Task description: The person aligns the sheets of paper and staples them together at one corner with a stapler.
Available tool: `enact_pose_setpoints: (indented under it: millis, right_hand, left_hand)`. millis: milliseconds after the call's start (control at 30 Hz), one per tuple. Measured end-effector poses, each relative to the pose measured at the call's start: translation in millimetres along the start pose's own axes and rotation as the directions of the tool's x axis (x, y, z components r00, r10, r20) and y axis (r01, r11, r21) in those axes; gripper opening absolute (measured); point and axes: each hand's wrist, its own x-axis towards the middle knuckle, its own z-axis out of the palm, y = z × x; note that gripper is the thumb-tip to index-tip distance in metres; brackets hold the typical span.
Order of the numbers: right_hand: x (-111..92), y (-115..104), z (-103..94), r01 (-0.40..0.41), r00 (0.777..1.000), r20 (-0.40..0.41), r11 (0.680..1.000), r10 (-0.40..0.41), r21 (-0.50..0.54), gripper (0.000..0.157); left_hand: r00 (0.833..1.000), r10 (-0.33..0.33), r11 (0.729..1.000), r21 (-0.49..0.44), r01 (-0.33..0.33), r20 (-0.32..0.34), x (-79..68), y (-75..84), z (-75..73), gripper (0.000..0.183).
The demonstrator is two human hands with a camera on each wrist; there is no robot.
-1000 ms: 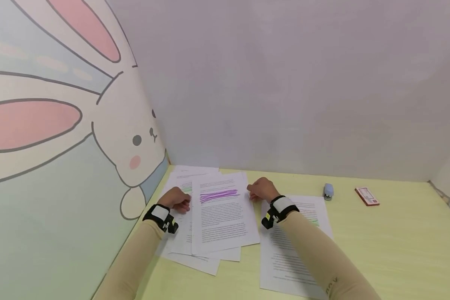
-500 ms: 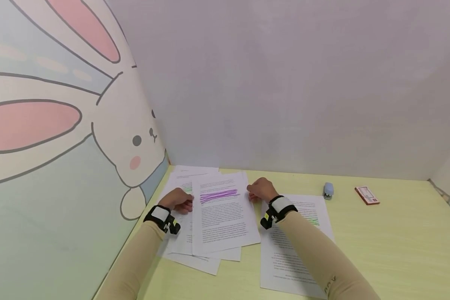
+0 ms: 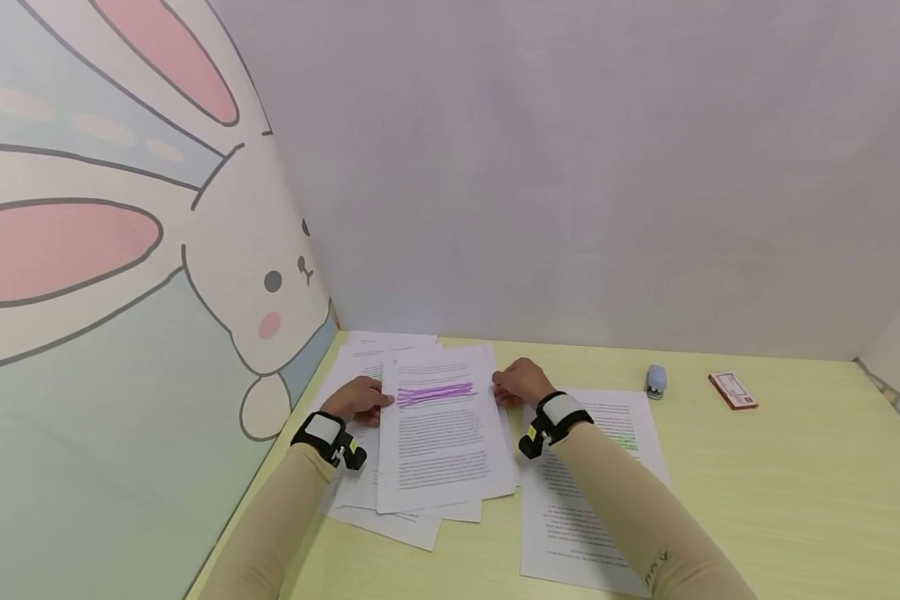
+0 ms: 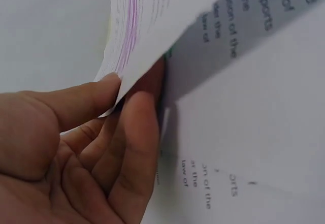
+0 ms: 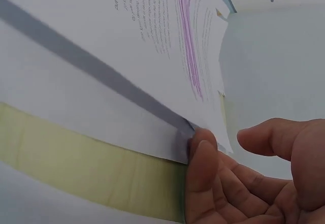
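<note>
the purple-marked sheet (image 3: 442, 442) lies between the two hands, over other sheets (image 3: 356, 462) on the tabletop (image 3: 780, 500), its left edge raised. the left hand (image 3: 362, 400) pinches that edge between thumb and fingers. the right hand (image 3: 523, 383) is at the opposite edge, its fingertips touching the paper there, its thumb standing apart, leaving a moderate gap. near its wrist lies a green-marked sheet (image 3: 558, 533).

Purple-marked sheet (image 3: 442, 454) hides much of sheets beneath (image 3: 461, 512); its print (image 3: 438, 429) too small to read in head view. Right sleeve (image 3: 637, 500) covers part of green-marked sheet (image 3: 562, 517). That and left sleeve (image 3: 270, 521) cut at bottom edge, rabbit mural (image 3: 228, 258) at left.
</note>
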Motion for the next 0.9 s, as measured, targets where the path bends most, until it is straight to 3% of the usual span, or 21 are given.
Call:
enact_pose_setpoints:
  millis: [200,500,900]
  right_hand:
    - [-2,1,-2.3,0.042,0.998,0.039,0.999,-0.041,-0.017,0.023]
    - [-5,0,-15.2,0.141,0.99,0.019,0.989,-0.14,-0.036,0.021]
    - [-13,0,-39.4,0.11,0.992,-0.058,0.993,-0.112,-0.048,0.02]
  left_hand:
    - [1.0,0.019,0.999,-0.032,-0.018,0.007,0.4,2.2,1.7,0.016]
    - [1.0,0.017,1.0,-0.025,-0.017,-0.019,4.1,13.7,4.0,0.018]
    - [0.997,0.077,0.993,-0.09,-0.078,-0.016,4.3,30.7,11.9,0.017]
